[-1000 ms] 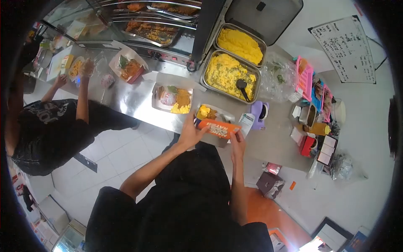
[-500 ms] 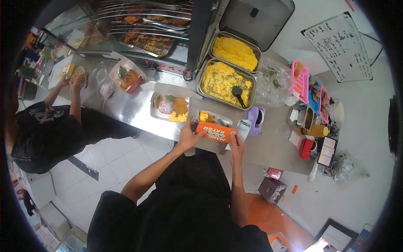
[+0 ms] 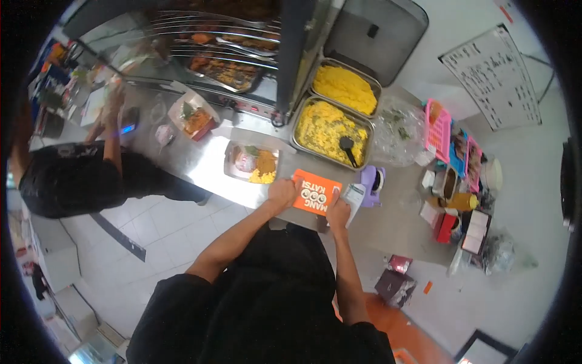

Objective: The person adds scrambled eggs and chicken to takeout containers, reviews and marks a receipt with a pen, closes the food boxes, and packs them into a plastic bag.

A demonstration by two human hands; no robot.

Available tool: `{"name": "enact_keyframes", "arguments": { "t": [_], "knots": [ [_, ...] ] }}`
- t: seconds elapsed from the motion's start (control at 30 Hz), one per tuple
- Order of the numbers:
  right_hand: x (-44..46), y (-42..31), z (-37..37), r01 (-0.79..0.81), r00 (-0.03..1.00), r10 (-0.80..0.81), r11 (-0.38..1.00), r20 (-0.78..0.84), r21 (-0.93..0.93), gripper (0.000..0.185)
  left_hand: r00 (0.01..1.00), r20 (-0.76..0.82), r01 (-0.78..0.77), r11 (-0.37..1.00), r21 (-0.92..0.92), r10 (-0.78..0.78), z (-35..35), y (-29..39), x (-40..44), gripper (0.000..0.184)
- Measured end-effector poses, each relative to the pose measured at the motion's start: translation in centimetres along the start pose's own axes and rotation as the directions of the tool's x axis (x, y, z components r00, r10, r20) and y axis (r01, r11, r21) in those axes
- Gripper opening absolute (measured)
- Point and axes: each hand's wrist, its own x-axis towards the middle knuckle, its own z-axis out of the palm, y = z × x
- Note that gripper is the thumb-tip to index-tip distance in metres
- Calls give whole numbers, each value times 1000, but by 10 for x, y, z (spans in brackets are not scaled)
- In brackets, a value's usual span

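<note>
An orange box (image 3: 315, 192) with white lettering sits at the counter's front edge, its lid down over the food. My left hand (image 3: 283, 194) is closed on its left side, and my right hand (image 3: 338, 212) grips its right side. A printed paper slip (image 3: 353, 198) lies just right of the box, beside a purple device (image 3: 371, 185). To the left is an open box (image 3: 251, 162) holding a wrapped portion, brown food and yellow egg. Behind stands a metal tray of yellow egg (image 3: 332, 128) with a black scoop (image 3: 347, 145) in it.
Another open food box (image 3: 193, 116) stands further left. A co-worker (image 3: 73, 176) works at the far left. Behind the counter (image 3: 394, 212) is a heated display case (image 3: 224, 60). Pink baskets (image 3: 438, 130), a sauce bottle (image 3: 464, 201) and a clear bag (image 3: 397, 130) are on the right.
The box's orange lid has come down flat over the food, and both my hands moved onto its sides. The co-worker's hands moved away from the food they held.
</note>
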Motion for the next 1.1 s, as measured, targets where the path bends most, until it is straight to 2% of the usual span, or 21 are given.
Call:
{"name": "enact_keyframes", "arguments": {
  "t": [0.07, 0.13, 0.17, 0.2, 0.23, 0.3, 0.33, 0.4, 0.53, 0.6, 0.67, 0.73, 0.77, 0.8, 0.83, 0.9, 0.93, 0.97, 1.0, 1.07, 1.1],
  "knots": [
    [-2, -1, -5, 43, 998, -39, 994, 43, -98, 55, 991, 24, 131, 991, -1, -131, -7, 8, -1, 49],
    [-10, -11, -21, 131, 980, -98, 973, -173, 192, 40, 980, 162, 88, 983, 160, -115, -21, 24, -6, 46],
    [-6, -19, -22, 158, 978, -126, 967, -166, 199, 40, 999, -47, 36, 984, 174, -28, -15, 32, -9, 50],
    [-5, -24, -23, 362, 876, -296, 925, -382, 115, 37, 968, -243, -14, 979, 203, 64, -11, 37, -13, 58],
    [-5, -27, -23, 528, 699, -440, 849, -564, -8, 40, 967, -250, 9, 979, 204, 43, -9, 34, -12, 58],
    [2, -19, -9, 571, 749, -476, 817, -461, 84, 46, 869, -305, -326, 915, 238, 389, -10, 30, -11, 78],
    [9, -13, -2, 588, 784, -506, 791, -359, 169, 54, 869, -313, -318, 917, 240, 384, -10, 30, -10, 78],
    [14, -13, -2, 606, 771, -519, 777, -368, 174, 51, 891, -259, -336, 925, 177, 373, -10, 26, -6, 86],
    [16, -11, -8, 649, 735, -567, 747, -372, 145, 42, 873, -294, -360, 921, 152, 389, -11, 24, -9, 86],
    [17, -12, -8, 643, 708, -556, 762, -435, 72, 37, 913, -221, -342, 938, 47, 344, -23, 28, -10, 79],
    [22, -13, -5, 636, 668, -551, 772, -500, 0, 32, 913, -264, -324, 946, -2, 312, -14, 28, -6, 69],
    [24, -5, 8, 555, 745, -416, 820, -521, 138, 20, 913, -294, -312, 948, -55, 283, -2, 23, -2, 59],
    [23, -6, 4, 545, 748, -405, 827, -525, 137, 20, 881, -394, -293, 956, -18, 263, 5, 20, 1, 50],
    [24, -10, -4, 533, 792, -375, 809, -481, 248, 16, 836, -484, -288, 958, 15, 259, 9, 20, 4, 40],
    [23, -8, -13, 495, 837, -329, 794, -436, 352, 12, 850, -471, -282, 959, -30, 235, 13, 16, 9, 32],
    [20, 11, -28, 425, 826, -218, 846, -520, 321, 12, 864, -458, -272, 960, -72, 211, 20, 18, 10, 21],
    [11, 16, -41, 340, 823, -47, 839, -567, 424, 12, 853, -486, -247, 967, -60, 188, 22, 20, 11, 19],
    [9, 20, -55, 289, 790, 107, 803, -603, 521, 13, 850, -488, -320, 930, -179, 199, 25, 18, 16, 17],
    [12, 35, -65, 255, 772, 143, 823, -620, 508, 13, 847, -496, -372, 881, -293, 192, 28, 17, 20, 15],
    [22, 63, -81, 36, 694, 246, 927, -676, 374, 18, 850, -500, -358, 876, -323, 163, 16, 23, 17, 12],
    [35, 81, -82, 27, 681, 254, 929, -687, 370, 18, 833, -519, -384, 874, -297, 190, 10, 26, 17, 12]
  ]
}}
